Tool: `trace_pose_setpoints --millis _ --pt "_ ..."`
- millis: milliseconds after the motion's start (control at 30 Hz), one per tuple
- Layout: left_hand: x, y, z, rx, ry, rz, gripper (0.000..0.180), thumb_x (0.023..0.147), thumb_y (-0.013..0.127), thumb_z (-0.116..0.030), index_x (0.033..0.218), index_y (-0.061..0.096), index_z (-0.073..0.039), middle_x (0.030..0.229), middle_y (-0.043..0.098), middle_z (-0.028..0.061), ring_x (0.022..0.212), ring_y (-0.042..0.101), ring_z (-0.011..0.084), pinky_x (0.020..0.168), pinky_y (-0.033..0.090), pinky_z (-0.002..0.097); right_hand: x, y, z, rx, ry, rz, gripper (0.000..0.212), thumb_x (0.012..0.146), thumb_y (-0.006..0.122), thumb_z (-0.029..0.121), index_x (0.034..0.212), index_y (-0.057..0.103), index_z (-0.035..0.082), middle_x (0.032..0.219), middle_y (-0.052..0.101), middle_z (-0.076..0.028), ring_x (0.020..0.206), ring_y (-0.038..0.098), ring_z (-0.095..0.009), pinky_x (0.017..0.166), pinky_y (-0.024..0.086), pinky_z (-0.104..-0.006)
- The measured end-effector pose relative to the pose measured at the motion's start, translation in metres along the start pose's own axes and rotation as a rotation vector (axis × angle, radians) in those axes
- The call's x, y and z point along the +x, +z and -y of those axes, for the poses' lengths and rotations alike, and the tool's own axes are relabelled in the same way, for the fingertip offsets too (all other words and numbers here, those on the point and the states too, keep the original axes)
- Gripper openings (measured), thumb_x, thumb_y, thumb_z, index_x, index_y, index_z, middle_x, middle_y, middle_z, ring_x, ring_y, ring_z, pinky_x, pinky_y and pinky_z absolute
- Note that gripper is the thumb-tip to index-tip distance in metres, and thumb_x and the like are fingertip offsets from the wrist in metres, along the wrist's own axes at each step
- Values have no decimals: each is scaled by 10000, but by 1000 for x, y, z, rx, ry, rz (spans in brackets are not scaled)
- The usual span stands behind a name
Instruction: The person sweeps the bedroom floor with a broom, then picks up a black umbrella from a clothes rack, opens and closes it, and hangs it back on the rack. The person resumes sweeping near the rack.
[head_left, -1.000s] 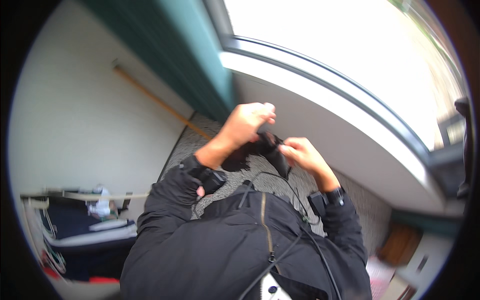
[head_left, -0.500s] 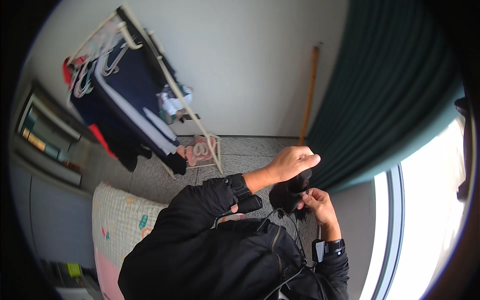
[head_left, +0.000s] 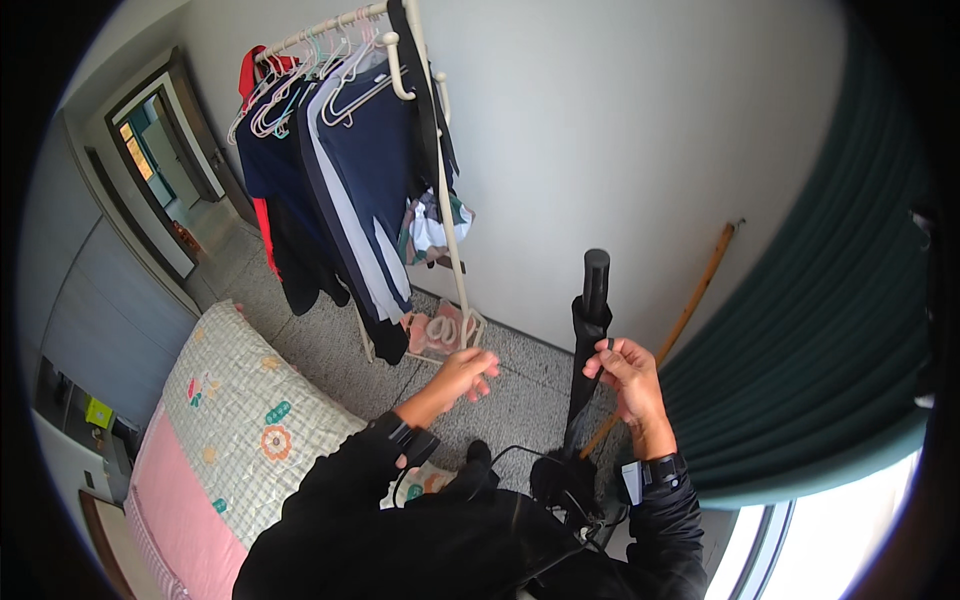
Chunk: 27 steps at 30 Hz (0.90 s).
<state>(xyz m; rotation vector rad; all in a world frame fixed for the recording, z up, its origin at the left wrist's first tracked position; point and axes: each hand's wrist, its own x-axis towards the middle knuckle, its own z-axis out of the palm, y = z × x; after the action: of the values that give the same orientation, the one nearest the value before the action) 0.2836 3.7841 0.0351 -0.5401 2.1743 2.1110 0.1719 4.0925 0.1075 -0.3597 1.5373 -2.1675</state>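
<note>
A furled black umbrella [head_left: 583,378] stands nearly upright before me, its thick black handle [head_left: 596,280] uppermost. My right hand [head_left: 630,378] pinches the umbrella's dark fabric just below the handle, thumb against fingertips. Whether a strap lies in that pinch, I cannot tell. To the left, apart from the umbrella, my left hand [head_left: 463,378] is held in the air with its fingers loosely bent and nothing visible in them. The umbrella's lower end is lost against a dark fuzzy shape near the floor.
A white clothes rack [head_left: 452,215] with hanging garments stands at the wall. A wooden pole [head_left: 697,300] leans beside the green curtain [head_left: 800,360]. A bed with a patterned quilt [head_left: 245,400] is at the left. Thin black cables loop by my body.
My left hand has come off the umbrella and moved left and down. The umbrella now shows upright at full length, still in my right hand. The view has turned left.
</note>
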Motion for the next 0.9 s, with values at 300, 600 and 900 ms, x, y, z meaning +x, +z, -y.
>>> trace_pose_setpoints --millis 300,600,900 --pt "70 -170 30 -117 -120 -130 339 1044 598 -319 1194 656 -21 1046 708 66 704 653 107 529 498 261 144 122 83 0 -216 119 348 1028 613 140 1300 581 -74 1093 716 -164 944 742 -265 857 624 -397" --pt "98 -236 10 -203 -37 -185 299 1041 606 -304 1154 689 -40 1025 731 61 730 675 123 564 524 287 252 242 172 -92 -408 217 505 1040 600 164 1417 442 -132 1229 669 -239 1086 716 -331 987 598 -459" --pt "35 -301 64 -375 -78 -575 295 1001 651 -307 1137 686 -48 975 728 75 724 687 171 570 537 296 353 335 225 -244 -649 444 534 941 406 -85 1471 387 -156 1354 605 -268 1109 721 -335 914 620 -371"
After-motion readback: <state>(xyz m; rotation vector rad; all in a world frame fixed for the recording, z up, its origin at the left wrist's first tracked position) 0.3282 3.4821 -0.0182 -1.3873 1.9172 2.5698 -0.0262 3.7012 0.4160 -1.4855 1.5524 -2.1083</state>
